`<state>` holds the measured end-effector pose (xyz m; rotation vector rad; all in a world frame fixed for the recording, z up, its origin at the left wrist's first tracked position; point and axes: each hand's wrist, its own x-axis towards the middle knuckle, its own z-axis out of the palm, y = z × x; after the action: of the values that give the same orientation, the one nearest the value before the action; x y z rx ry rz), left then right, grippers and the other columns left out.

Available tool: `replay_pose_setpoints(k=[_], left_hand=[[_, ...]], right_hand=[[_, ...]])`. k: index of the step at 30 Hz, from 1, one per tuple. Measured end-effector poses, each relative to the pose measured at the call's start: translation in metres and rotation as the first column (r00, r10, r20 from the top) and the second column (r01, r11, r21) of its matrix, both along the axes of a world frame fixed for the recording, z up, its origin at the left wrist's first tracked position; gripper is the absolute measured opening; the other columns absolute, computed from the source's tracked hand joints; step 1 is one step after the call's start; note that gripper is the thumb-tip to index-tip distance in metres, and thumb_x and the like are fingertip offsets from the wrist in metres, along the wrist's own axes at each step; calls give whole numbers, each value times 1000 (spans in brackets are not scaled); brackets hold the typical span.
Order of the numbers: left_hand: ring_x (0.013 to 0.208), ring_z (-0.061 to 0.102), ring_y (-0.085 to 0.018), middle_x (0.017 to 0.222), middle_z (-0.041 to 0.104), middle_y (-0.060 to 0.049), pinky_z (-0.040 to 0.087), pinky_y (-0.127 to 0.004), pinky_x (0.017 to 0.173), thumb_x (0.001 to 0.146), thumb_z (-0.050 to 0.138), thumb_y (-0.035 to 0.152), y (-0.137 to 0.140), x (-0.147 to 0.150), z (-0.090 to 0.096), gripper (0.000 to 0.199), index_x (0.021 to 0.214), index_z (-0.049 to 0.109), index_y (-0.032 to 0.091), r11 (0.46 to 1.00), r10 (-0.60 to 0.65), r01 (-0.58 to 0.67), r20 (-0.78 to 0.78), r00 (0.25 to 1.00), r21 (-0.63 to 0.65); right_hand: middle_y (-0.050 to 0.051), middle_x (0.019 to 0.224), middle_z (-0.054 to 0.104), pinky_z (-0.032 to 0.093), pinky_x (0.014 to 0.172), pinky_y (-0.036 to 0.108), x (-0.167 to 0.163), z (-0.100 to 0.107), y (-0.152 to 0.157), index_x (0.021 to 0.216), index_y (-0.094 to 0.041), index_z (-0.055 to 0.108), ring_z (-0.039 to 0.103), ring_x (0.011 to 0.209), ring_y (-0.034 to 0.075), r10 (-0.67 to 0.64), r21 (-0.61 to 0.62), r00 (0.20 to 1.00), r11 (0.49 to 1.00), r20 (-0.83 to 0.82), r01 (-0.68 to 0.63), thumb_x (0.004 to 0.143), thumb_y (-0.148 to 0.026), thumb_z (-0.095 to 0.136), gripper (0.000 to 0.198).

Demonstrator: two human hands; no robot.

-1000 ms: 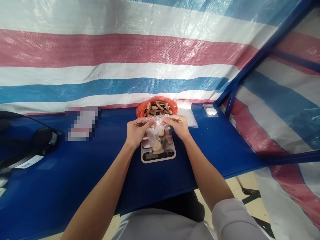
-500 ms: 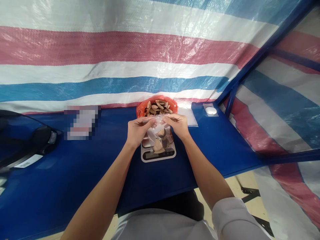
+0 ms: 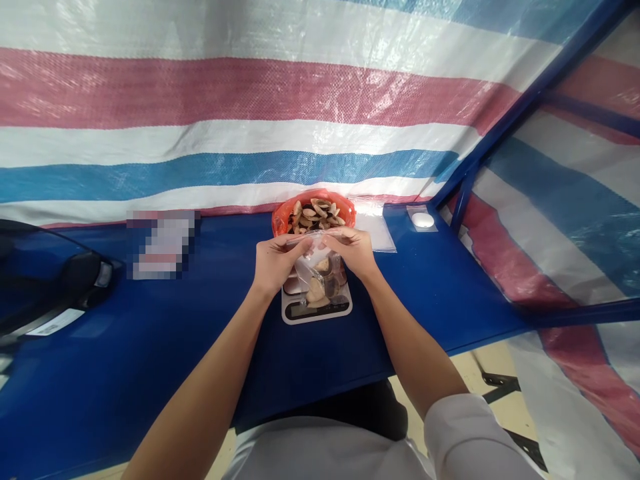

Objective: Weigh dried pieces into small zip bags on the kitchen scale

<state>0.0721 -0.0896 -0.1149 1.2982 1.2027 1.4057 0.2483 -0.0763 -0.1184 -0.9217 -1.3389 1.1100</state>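
Observation:
A clear plastic bag (image 3: pixel 319 272) with several pale and dark dried slices inside hangs between my hands. My left hand (image 3: pixel 277 262) pinches its top edge on one side. On the other side my right hand (image 3: pixel 354 250) grips the same edge, thumb and fingers closed. Below the bag lies a white kitchen scale (image 3: pixel 290 316) with a dark display strip, its plate partly hidden by the bag. Just beyond my fingers stands a red plastic bag (image 3: pixel 281 217), open at the top and full of similar brown-edged slices (image 3: pixel 315 212).
Flat clear bags (image 3: pixel 379 233) lie right of the red bag. Farther right is a small bag with a round white item (image 3: pixel 423 221). A black device (image 3: pixel 75 287) sits at the left of the blue table (image 3: pixel 200 347). A striped tarp (image 3: pixel 225 93) rises behind.
My right hand has shifted slightly left along the bag's top edge. My left hand, the scale and the red bag look almost the same.

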Motion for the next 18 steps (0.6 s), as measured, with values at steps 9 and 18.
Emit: replay_pose_setpoints(k=[9,18], left_hand=[[61,66,-17,66,74,-3,55,-28,63,65,86,48,0,-2,4,31,66,77,19,999,28,-28,-24,999,34],[59,66,-17,63,74,-3,56,-28,62,69,84,41,-2,1,6,22,70,80,20,997,6,-3,-38,999,74]], right_hand=[[2,76,76,59,71,32,0,-4,2,74,-21,74,70,73,19,-10,14,999,1000,30,10,75,-52,79,31],[0,68,72,58,63,31,-2,-5,1,74,-23,74,67,66,17,14,22,999,1000,41,-15,77,-51,77,29]])
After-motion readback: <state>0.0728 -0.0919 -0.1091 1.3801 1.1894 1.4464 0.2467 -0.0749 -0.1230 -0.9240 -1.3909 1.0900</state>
